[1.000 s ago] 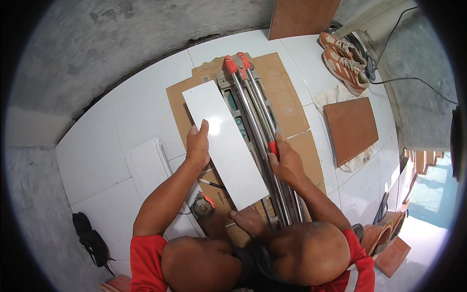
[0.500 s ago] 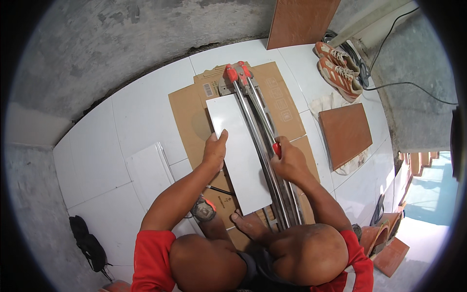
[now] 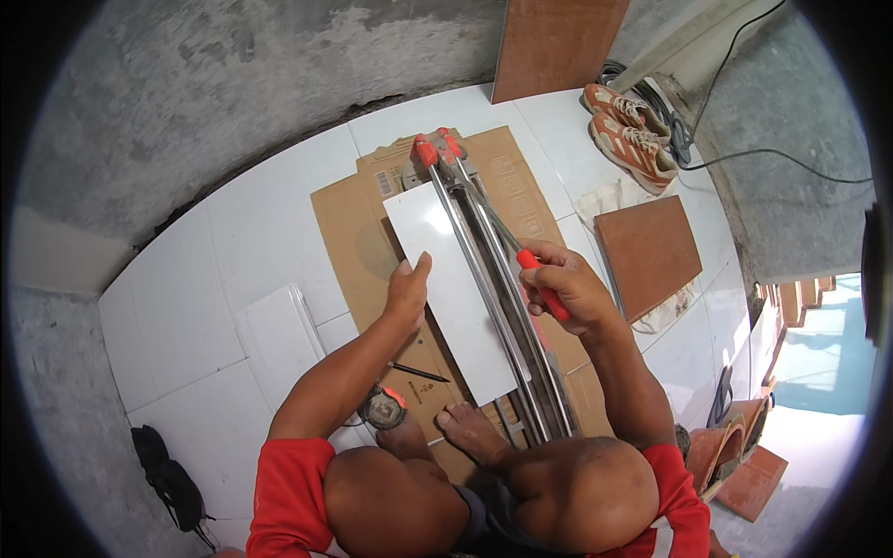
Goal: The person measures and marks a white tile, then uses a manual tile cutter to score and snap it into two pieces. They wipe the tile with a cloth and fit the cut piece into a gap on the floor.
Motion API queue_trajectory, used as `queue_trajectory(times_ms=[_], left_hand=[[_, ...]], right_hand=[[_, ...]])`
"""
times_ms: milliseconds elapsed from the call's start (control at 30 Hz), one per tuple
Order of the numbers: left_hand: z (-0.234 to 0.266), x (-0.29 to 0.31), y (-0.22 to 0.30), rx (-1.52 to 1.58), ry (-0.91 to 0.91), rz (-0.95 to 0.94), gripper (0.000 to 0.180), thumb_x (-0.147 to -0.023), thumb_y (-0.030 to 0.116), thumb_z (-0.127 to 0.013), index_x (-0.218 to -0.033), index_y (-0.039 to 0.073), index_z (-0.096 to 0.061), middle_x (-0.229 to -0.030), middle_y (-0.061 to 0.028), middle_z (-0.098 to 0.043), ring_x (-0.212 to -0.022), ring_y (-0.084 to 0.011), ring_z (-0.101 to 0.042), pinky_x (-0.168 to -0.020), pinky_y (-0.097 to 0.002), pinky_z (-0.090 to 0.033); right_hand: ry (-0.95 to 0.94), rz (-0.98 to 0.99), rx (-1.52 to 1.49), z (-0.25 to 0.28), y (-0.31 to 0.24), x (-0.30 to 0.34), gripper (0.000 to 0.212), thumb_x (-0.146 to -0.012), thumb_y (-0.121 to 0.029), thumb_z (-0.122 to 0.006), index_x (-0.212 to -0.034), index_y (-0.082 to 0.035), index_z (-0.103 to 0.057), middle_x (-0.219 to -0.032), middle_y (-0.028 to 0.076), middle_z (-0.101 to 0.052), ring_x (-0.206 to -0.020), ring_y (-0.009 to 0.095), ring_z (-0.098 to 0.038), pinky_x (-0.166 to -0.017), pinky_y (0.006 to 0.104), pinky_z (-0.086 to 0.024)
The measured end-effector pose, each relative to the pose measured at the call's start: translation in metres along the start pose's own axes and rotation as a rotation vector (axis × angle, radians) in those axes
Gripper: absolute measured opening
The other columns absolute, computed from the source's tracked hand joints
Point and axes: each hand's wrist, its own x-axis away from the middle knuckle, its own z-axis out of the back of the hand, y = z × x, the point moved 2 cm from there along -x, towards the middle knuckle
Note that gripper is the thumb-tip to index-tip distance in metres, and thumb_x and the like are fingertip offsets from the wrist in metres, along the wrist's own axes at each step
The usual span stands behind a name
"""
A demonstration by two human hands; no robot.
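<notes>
A manual tile cutter [image 3: 484, 251] with steel rails and red end caps lies on flattened cardboard [image 3: 349, 242] on the white tiled floor. A long white tile [image 3: 446, 274] lies under its rails. My left hand [image 3: 409, 290] rests flat on the tile's left edge, fingers together. My right hand [image 3: 567, 284] is closed around the cutter's red handle [image 3: 544, 284]. My bare foot [image 3: 470, 430] sits at the near end of the cutter, between my knees.
A tape measure [image 3: 383, 407] and a pencil [image 3: 419, 372] lie by my left knee. Spare white tiles [image 3: 274, 335] lie to the left. A brown tile [image 3: 646, 253] on cloth, orange shoes [image 3: 633, 135], a black cable [image 3: 772, 153] and a leaning brown tile [image 3: 558, 46] are to the right.
The white tile has slid to the right under the cutter rails, with my left hand following it. My right hand has moved up the rail and taken the red handle.
</notes>
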Motion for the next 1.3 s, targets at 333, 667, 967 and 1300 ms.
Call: queue_trajectory(times_ms=[333, 667, 967, 1300], left_hand=[[-0.003, 0.007, 0.002, 0.073, -0.037, -0.034, 0.039, -0.106, 0.026, -0.056, -0.126, -0.007, -0.05, -0.119, -0.016, -0.063, -0.108, -0.0233, -0.066, -0.093, -0.0389, -0.057], [0.024, 0.003, -0.006, 0.021, 0.008, -0.002, 0.039, -0.104, 0.026, -0.06, -0.123, -0.007, -0.051, -0.116, -0.0146, -0.064, -0.104, -0.0222, -0.066, -0.09, -0.0372, -0.058], [0.005, -0.003, -0.007, -0.124, -0.04, -0.001, 0.038, -0.102, 0.032, -0.063, -0.111, -0.005, -0.06, -0.1, -0.0092, -0.064, -0.089, -0.0157, -0.061, -0.077, -0.0327, -0.054], [-0.009, 0.002, -0.004, -0.156, -0.004, 0.019, 0.042, -0.102, 0.034, -0.062, -0.114, -0.006, -0.059, -0.101, -0.0106, -0.063, -0.087, -0.0161, -0.06, -0.078, -0.0331, -0.053]], right_hand=[[-0.175, -0.07, -0.405, 0.005, 0.017, 0.0, 0.047, -0.092, -0.012, -0.064, -0.136, -0.004, -0.05, -0.083, 0.005, -0.054, -0.055, 0.011, -0.051, -0.049, 0.0279, -0.047], [-0.274, -0.031, -0.581, -0.001, 0.014, 0.003, 0.052, -0.096, -0.018, -0.062, -0.142, -0.002, -0.044, -0.088, 0.006, -0.056, -0.055, 0.011, -0.049, -0.049, 0.0282, -0.045], [-0.347, 0.035, -0.691, -0.013, 0.0, -0.001, 0.058, -0.098, -0.025, -0.06, -0.146, 0.0, -0.038, -0.093, 0.008, -0.057, -0.056, 0.012, -0.049, -0.051, 0.0296, -0.047], [-0.335, 0.036, -0.725, -0.011, 0.005, 0.002, 0.057, -0.098, -0.025, -0.06, -0.145, 0.0, -0.039, -0.092, 0.007, -0.057, -0.058, 0.012, -0.052, -0.052, 0.0309, -0.048]])
